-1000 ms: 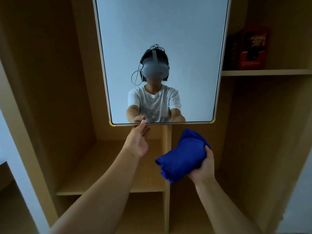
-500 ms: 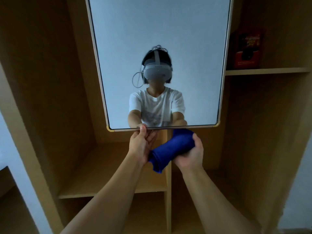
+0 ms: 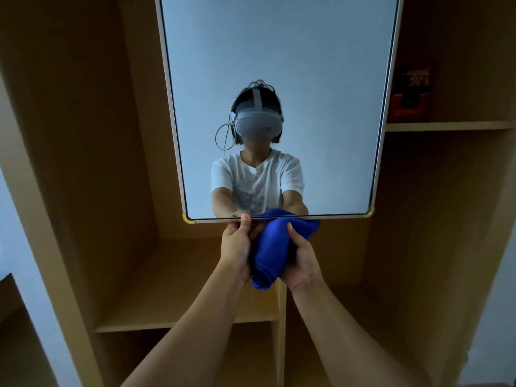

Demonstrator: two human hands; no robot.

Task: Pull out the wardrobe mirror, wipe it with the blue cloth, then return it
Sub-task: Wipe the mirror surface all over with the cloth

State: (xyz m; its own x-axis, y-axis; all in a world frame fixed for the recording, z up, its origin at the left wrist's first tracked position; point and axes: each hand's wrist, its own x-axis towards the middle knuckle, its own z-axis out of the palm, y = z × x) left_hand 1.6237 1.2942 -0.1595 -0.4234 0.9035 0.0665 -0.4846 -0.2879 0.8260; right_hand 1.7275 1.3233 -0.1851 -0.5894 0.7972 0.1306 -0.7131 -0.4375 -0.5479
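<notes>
The wardrobe mirror (image 3: 321,79) faces me in a thin pale frame with yellow lower corners, and it fills the upper middle of the view. It reflects a person in a white T-shirt and a headset. My left hand (image 3: 236,244) grips the mirror's bottom edge, thumb up against the frame. My right hand (image 3: 303,258) holds the bunched blue cloth (image 3: 272,247) just under that edge. The cloth's top touches the lower frame and lies between my two hands.
Wooden wardrobe compartments surround the mirror. A low shelf (image 3: 178,319) and an upright divider (image 3: 280,331) lie below my hands. A higher shelf (image 3: 446,126) at the right carries a dark red box (image 3: 410,93). A white wall edge (image 3: 30,275) runs down the left.
My right hand carried the blue cloth up and left until it met the mirror's bottom edge beside my left hand. The mirror looms larger and nearer in view.
</notes>
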